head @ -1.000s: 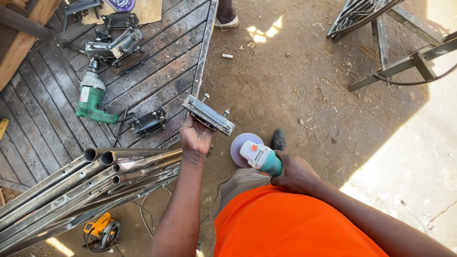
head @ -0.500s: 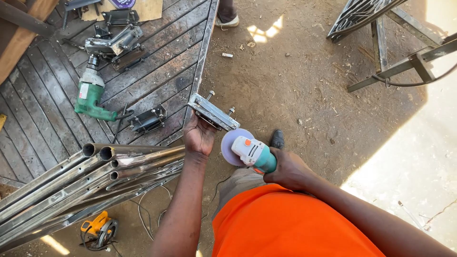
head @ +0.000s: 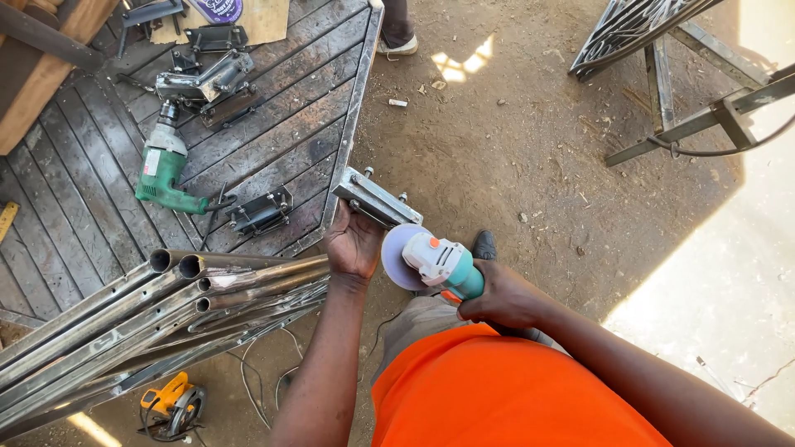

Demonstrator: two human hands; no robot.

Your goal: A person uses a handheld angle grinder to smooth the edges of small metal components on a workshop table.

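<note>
Bracket [head: 377,199], grey metal bar with bolts sticking out, held in left hand [head: 354,244], fingers wrapped under it. Long axis runs diagonal, upper-left end toward wooden platform [head: 74,215], lower-right end touching grinder disc [head: 399,257]. Right hand [head: 501,296] closed around teal-and-white angle grinder [head: 443,265], just right of bracket, body pointing lower-right toward the orange shirt. Green drill [head: 166,170] lies well left of bracket, red-white label on its body. Purple round lid [head: 217,8] on tan board, far upper-left. Steel tubes [head: 166,306] just left of left hand.

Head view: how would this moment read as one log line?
left hand: holds metal bracket | right hand: holds angle grinder | disc beside bracket | ground: dirt
</note>
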